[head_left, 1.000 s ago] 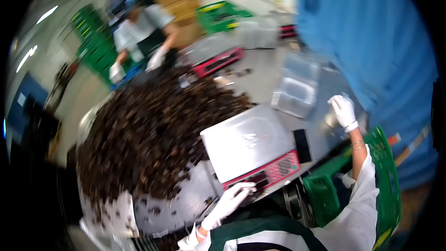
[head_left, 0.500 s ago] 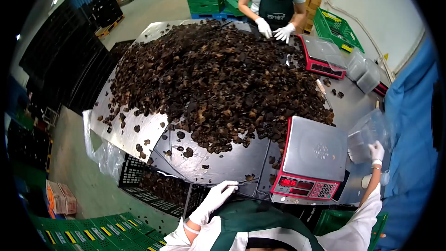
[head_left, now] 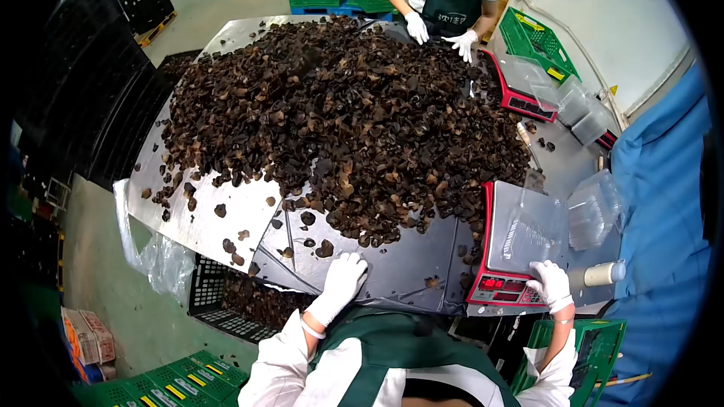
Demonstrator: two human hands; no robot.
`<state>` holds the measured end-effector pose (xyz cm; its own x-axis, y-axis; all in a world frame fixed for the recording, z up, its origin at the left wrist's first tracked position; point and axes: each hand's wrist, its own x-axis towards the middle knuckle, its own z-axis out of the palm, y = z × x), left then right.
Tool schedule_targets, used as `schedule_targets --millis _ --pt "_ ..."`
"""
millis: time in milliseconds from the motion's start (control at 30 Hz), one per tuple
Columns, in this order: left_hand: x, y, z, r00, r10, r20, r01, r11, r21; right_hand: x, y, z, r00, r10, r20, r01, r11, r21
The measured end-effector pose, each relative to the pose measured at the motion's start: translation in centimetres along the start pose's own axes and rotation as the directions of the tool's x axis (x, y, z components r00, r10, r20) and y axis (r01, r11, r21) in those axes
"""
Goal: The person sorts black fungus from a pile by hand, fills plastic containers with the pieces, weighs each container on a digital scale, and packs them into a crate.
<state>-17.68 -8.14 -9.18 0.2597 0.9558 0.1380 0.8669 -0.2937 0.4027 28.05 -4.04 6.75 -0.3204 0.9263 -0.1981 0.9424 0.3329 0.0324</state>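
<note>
My left hand, in a white glove, is at the near edge of the metal table, palm down and fingers loosely stretched, with nothing visible in it. White-gloved too, my right hand is over the keypad at the front of a red scale; its fingers are slightly apart and hold nothing I can see. A clear plastic tray lies on the scale's steel plate, just beyond those fingers. Before me spreads a large heap of dark brown, wrinkled pieces like wood ear mushrooms. A few loose pieces lie beyond my left hand.
Stacked clear trays and a whitish cylinder stand right of the scale. Across the table a co-worker has gloved hands at the heap, near a second red scale. A black crate sits below the left edge.
My right hand has moved left from the stacked trays to the scale's keypad, and a clear tray now lies on the scale. My left hand has shifted slightly forward. The view has moved.
</note>
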Motion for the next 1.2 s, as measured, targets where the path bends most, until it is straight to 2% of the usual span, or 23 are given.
schedule_targets --millis 33,67,100,167,200,233,300,333,367,400,433,500,567,700,767,967,1200 --pt "-0.3 -0.6 -0.2 1.0 0.006 -0.003 -0.006 1.0 -0.006 -0.2 -1.6 -1.0 0.983 -0.01 -0.185 0.018 0.999 0.043" --pt "-1.3 -1.4 -0.5 0.993 0.069 0.096 -0.067 0.998 -0.02 -0.5 -3.2 -1.8 0.933 -0.012 -0.361 0.045 0.996 0.082" --pt "-2.3 -2.1 -0.8 0.972 0.131 0.193 -0.126 0.991 -0.039 -0.8 -4.5 -2.5 0.934 -0.008 -0.358 0.039 0.996 0.079" --pt "-5.0 -3.5 -3.2 0.921 0.151 0.36 -0.134 0.988 -0.072 -1.3 -7.1 -3.3 0.921 0.161 -0.354 -0.069 0.964 0.258" --pt "-6.5 -4.1 -5.0 0.88 0.119 0.46 -0.082 0.992 -0.1 -1.2 -8.4 -2.8 0.915 0.134 -0.38 -0.048 0.972 0.229" --pt "-7.4 -4.6 -7.0 0.831 0.066 0.552 -0.001 0.993 -0.118 -0.8 -10.0 -2.4 0.92 0.09 -0.381 0.02 0.961 0.275" --pt "-9.4 -6.2 -9.2 0.77 -0.024 0.638 0.058 0.998 -0.033 0.3 -12.8 -0.1 0.949 0.006 -0.316 0.094 0.949 0.302" --pt "-9.2 -6.3 -10.4 0.775 -0.092 0.625 0.107 0.994 0.014 1.2 -14.3 0.6 0.987 0.011 -0.161 0.047 0.934 0.355" --pt "-8.9 -6.5 -11.2 0.777 -0.157 0.61 0.154 0.986 0.058 2.3 -15.5 2.3 0.982 -0.031 -0.187 0.111 0.892 0.438" --pt "-9.4 -7.5 -9.7 0.896 -0.162 0.413 0.177 0.984 0.003 3.4 -16.2 4.0 0.989 -0.069 -0.13 0.121 0.885 0.449" --pt "-8.6 -7.8 -8.9 0.926 -0.202 0.32 0.241 0.967 -0.086 4.7 -17.2 4.8 0.996 -0.081 -0.043 0.092 0.908 0.409" --pt "-6.6 -7.4 -7.1 0.966 -0.259 0.001 0.252 0.94 -0.23 6.8 -18.7 6.6 0.985 -0.087 -0.148 0.133 0.934 0.332" --pt "-4.7 -7.1 -5.2 0.958 -0.229 -0.174 0.189 0.958 -0.217 8.1 -19.5 8.1 0.982 -0.116 -0.149 0.153 0.949 0.275" --pt "-2.6 -7.5 -2.7 0.962 -0.167 -0.215 0.134 0.978 -0.157 8.6 -20.4 9.7 0.985 -0.096 0.144 0.089 0.995 0.054" --pt "-2.1 -8.3 -1.8 0.954 -0.148 -0.261 0.118 0.985 -0.126 8.7 -20.4 10.3 0.979 -0.079 0.19 0.075 0.997 0.027" --pt "-2.1 -8.5 -1.5 0.953 -0.139 -0.268 0.114 0.988 -0.109 9.0 -20.9 10.2 0.97 -0.058 0.237 0.05 0.998 0.038" --pt "-2.0 -8.2 -1.6 0.949 -0.161 -0.27 0.139 0.985 -0.1 9.1 -20.8 10.0 0.975 -0.064 0.212 0.055 0.997 0.047"
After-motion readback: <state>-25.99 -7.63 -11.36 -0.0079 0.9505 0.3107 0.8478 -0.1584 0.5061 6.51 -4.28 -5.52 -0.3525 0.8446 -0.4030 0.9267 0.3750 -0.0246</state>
